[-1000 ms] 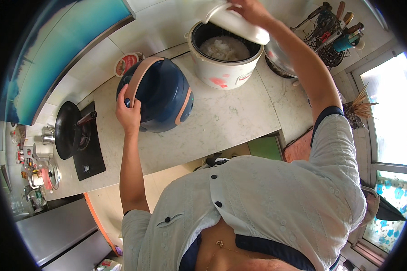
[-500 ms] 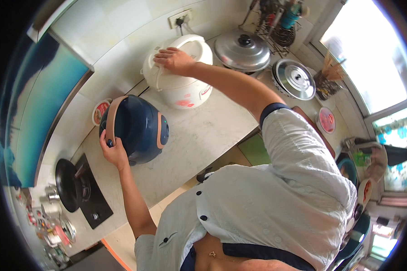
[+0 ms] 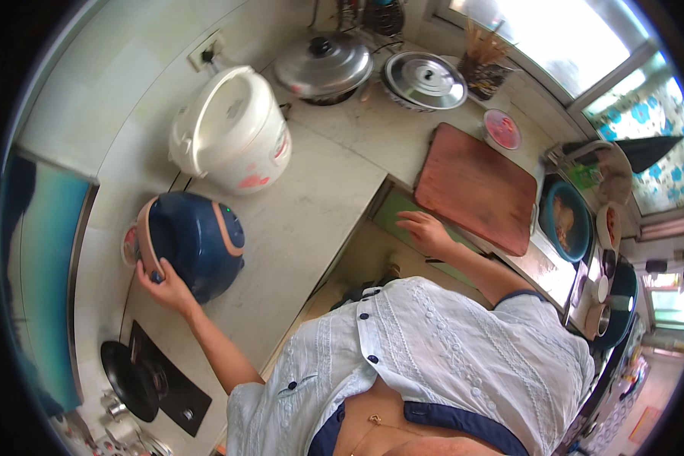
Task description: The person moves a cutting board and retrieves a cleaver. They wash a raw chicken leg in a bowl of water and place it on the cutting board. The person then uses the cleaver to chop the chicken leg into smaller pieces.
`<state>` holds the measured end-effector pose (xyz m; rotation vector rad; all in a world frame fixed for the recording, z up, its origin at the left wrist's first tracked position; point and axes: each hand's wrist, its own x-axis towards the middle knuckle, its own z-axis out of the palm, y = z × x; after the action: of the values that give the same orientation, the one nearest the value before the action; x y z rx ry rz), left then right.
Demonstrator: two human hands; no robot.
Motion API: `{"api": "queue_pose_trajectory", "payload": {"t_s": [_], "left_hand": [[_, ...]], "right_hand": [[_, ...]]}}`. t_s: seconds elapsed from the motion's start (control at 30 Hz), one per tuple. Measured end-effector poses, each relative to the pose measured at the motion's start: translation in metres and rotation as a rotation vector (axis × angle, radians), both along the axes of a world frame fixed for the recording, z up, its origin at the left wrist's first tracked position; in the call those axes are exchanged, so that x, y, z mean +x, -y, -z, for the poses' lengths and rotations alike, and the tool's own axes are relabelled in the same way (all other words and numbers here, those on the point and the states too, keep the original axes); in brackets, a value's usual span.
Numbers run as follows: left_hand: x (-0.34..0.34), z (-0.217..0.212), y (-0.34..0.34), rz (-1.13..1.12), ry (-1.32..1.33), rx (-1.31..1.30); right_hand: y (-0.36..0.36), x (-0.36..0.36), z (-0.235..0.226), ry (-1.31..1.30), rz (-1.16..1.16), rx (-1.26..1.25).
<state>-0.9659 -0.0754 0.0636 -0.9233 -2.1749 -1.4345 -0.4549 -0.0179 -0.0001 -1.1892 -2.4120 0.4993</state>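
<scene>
Head view: the big stone table (image 3: 319, 205) bends round a corner, and every place here is told from the blue cooker (image 3: 194, 245) that sits on it.

Past the blue cooker, closer to the wall, stands a white cooker (image 3: 232, 137) with its lid down. It is near the wall plug (image 3: 207, 52), likely so its cord can reach. Far off to the right of the blue cooker lies a brown board (image 3: 475, 186), flat by the sink, a handy spot for cutting. Two shiny lids (image 3: 323, 67) rest on pots far past the blue cooker, by the window, out of the way. Just below the blue cooker, along the same wall, is a black pan (image 3: 129, 380) on a flat black stove.

The blue cooker is round and dark, with an orange band. It sits close to the wall, with a small red dish (image 3: 129, 245) tucked right behind it.

The left hand (image 3: 163, 285) is pressed on the near side of the blue cooker, fingers spread flat on it, as if to keep it steady or slide it. It does not wrap round it.

The right hand (image 3: 425, 230) is well right of the blue cooker, just off the table edge near the board. Its fingers are loose and apart, and it holds nothing.
</scene>
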Motion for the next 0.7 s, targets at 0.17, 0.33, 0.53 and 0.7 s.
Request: {"api": "queue_pose_trajectory", "payload": {"t_s": [0.17,0.33,0.53,0.7], "left_hand": [[0.011,-0.011,0.005,-0.151,-0.452,0.078],[0.151,-0.026,-0.037,0.255,-0.412,0.157],[0.359,0.095,-0.082,1.118,0.231,-0.493],[0.463,0.130,-0.111,1.304,0.968,-0.643]], "right_hand": [[0.030,0.112,-0.008,0.067,0.410,0.115],[0.050,0.242,0.015,0.137,0.943,0.241],[0.068,0.318,0.047,-0.052,1.198,-0.122],[0.065,0.333,0.057,-0.201,1.211,-0.165]]}}
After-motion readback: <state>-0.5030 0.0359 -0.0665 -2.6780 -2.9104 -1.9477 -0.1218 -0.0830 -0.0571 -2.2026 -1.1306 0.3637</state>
